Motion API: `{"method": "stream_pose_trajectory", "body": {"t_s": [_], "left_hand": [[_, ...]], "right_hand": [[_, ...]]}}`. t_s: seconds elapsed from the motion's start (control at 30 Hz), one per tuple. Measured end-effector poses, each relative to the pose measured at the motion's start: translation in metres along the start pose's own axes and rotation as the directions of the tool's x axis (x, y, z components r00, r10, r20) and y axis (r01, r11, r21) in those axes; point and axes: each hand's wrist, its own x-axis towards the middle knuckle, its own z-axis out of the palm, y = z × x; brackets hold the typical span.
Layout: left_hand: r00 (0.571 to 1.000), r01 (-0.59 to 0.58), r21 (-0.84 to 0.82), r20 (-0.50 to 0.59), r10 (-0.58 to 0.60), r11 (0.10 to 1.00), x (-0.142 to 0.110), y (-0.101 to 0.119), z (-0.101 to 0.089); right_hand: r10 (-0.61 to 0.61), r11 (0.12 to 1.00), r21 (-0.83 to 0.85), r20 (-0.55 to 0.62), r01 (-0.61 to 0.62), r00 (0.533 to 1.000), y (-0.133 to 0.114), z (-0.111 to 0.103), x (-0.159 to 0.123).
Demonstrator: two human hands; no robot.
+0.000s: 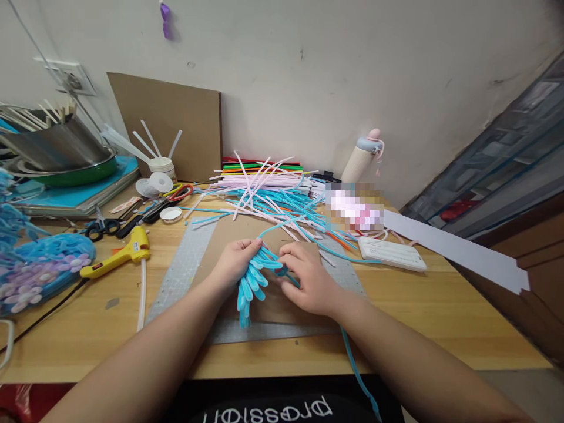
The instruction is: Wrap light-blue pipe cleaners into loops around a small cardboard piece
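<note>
My left hand point(235, 261) is closed round a bundle of looped light-blue pipe cleaners point(250, 283), whose loops hang down over the brown cardboard sheet point(282, 305). My right hand point(308, 276) pinches a blue pipe cleaner strand point(356, 370) at the bundle's top. That strand trails down past my right forearm and off the table's front edge. Both hands rest above a grey cutting mat point(185, 270) on the wooden table point(440, 317).
A heap of pink, white and blue pipe cleaners point(264, 194) lies behind the hands. A yellow glue gun point(118, 255), scissors point(103, 226) and blue flower craftwork point(35, 270) sit left. A white flat case point(392, 252), a bottle point(363, 155) and a white paper strip point(458, 249) sit right.
</note>
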Motion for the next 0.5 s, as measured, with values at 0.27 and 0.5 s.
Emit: {"method": "stream_pose_trajectory", "body": {"t_s": [0.27,0.5], "left_hand": [[0.999,-0.023,0.154,-0.029,0.028,0.988,-0.001,-0.001,0.004],[0.937,-0.237,0.576,-0.079,0.341,0.783,-0.008,-0.003,0.007]], "right_hand": [[-0.038,0.965,-0.261,-0.002,0.036,0.999,-0.008,-0.001,0.000],[0.119,0.969,-0.216,-0.004,-0.117,0.993,-0.016,0.004,-0.004]]}}
